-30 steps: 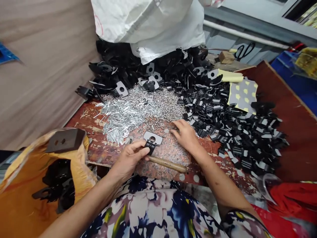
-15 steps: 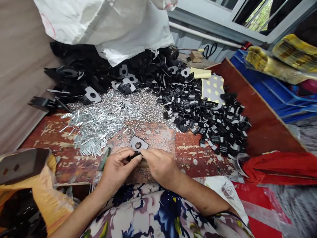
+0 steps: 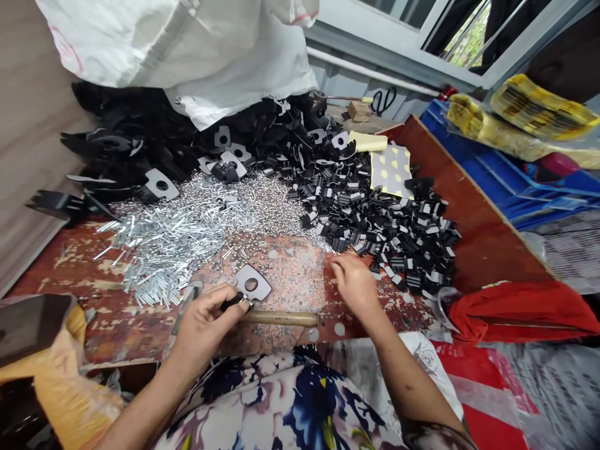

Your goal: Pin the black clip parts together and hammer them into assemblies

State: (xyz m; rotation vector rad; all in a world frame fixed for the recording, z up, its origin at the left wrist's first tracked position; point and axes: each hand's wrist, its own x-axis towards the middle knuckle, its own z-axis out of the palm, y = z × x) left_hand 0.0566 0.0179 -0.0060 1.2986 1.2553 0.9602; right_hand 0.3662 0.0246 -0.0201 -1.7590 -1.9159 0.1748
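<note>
My left hand (image 3: 206,322) pinches the black clip end of a small metal plate with a round hole (image 3: 252,282), holding it on the worn red board (image 3: 117,325). A wooden handle (image 3: 281,318) lies across the board just right of that hand. My right hand (image 3: 354,284) rests farther right, fingers curled down on the board at the edge of the heap of black clips (image 3: 398,231); what it holds, if anything, is hidden. A pile of silver pins (image 3: 178,231) spreads behind the plate.
Black metal parts (image 3: 140,137) are heaped at the back under a white sack (image 3: 187,50). A yellow bag (image 3: 56,375) sits at lower left, a red cloth (image 3: 520,312) at right, blue crates (image 3: 515,181) beyond. Scissors (image 3: 384,100) lie near the window.
My right hand left the plate and moved right to the edge of the black clips. The wooden handle is uncovered again. My left hand keeps its pinch on the plate.
</note>
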